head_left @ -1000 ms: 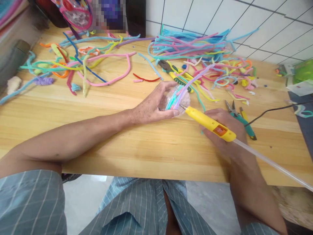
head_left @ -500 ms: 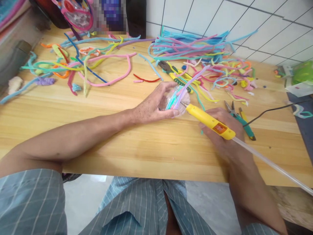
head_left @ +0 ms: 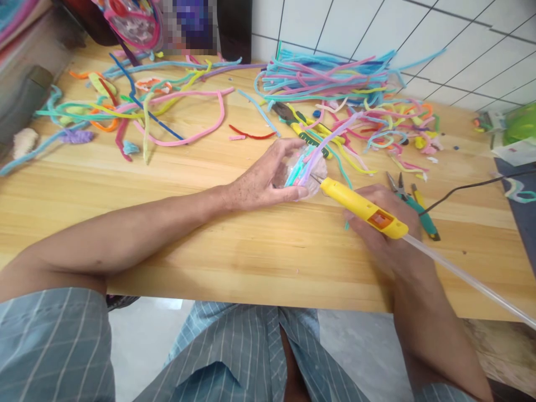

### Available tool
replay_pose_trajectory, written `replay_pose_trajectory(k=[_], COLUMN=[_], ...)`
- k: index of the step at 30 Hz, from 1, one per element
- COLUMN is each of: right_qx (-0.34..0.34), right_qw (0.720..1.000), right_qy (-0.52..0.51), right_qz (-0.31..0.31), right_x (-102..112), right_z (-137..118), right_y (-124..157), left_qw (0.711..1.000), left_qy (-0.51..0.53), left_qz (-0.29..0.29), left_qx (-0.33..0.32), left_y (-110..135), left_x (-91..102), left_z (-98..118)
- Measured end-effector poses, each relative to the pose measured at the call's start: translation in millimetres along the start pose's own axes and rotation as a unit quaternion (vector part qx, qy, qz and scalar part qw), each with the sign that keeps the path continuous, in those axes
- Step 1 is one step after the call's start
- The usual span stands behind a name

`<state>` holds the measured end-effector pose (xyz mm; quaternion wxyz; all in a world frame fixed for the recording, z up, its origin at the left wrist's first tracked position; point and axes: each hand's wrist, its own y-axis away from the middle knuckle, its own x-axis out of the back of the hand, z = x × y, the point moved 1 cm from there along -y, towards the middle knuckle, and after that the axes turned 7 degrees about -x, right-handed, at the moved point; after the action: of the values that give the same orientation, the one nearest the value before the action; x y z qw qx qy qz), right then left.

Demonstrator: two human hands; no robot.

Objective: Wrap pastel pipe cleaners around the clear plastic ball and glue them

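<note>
Two bare hands work over the surface (head_left: 234, 259), mid-frame. R hand (head_left: 387, 209), right of ctr: fingers wrapped round glue gun (head_left: 360, 206), nozzle (head_left: 317, 178) at the clear piece (head_left: 319, 166); can't tell if touching. L hand (head_left: 266, 181), ctr: fingers curved round that piece, w/ pastel strips (head_left: 296, 172) on it. Risk: piece rolls in such a light hold, nozzle (prob. hot) meets L fingers. Also lilac strip (head_left: 330, 139), sticking out to upper right, might snag pliers (head_left: 310, 138), pulling things askew. Bundle (head_left: 322, 78): top, right of ctr.
</note>
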<state>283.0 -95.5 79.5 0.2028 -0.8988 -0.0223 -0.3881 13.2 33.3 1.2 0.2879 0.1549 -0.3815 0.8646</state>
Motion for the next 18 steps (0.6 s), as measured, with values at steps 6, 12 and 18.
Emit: replay_pose_trajectory(k=[6,12,18], right_qx=[-0.005,0.02,0.018], right_qw=[1.0,1.0,1.0], right_qy=[0.002,-0.013,-0.013], right_qz=[0.007,0.013,0.006], right_x=[-0.2,-1.6,-0.7], right_z=[-0.7,4.7,5.7], right_y=[1.0,0.7,2.4], left_qw=[1.0,1.0,1.0], left_qy=[0.001,-0.002,0.0], left_qz=[0.001,-0.004,-0.001], left_qx=[0.002,0.004,0.007], left_y=[0.1,-0.2,0.5], left_x=[-0.4,0.0,-1.0], left_z=[-0.6,-0.1,-1.9])
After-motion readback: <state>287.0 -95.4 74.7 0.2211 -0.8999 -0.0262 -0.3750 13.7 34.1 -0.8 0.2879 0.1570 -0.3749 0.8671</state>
